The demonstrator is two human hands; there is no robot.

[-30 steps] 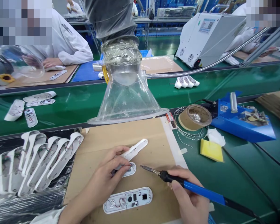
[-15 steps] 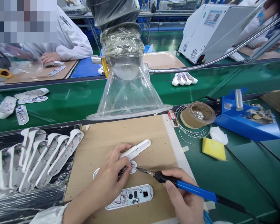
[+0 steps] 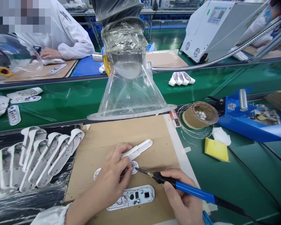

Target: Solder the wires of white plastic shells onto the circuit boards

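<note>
My left hand (image 3: 114, 175) is closed over the middle of a small white round-ended board (image 3: 134, 167), thumb and fingers pinched near its right end; what lies between the fingertips is partly hidden. A white plastic housing (image 3: 139, 150) sticks out from beneath that hand's fingers. In my right hand (image 3: 182, 197) is a blue soldering iron (image 3: 194, 191), held like a pen, its tip at the board's right end. Below lies a second white board (image 3: 140, 195) with black chips, its left part behind my left wrist.
White housings with wires (image 3: 53, 156) lie on black wrap at left. A clear fume hood (image 3: 131, 93) stands ahead. At right are a solder spool (image 3: 199, 115), a yellow sponge (image 3: 216, 150) and a blue device (image 3: 250, 118). Across the green belt (image 3: 84, 100), a person in white works.
The soldering iron and my right hand have shifted slightly left. My left hand keeps its hold. The view has moved a little, and parts on the green belt sit further left.
</note>
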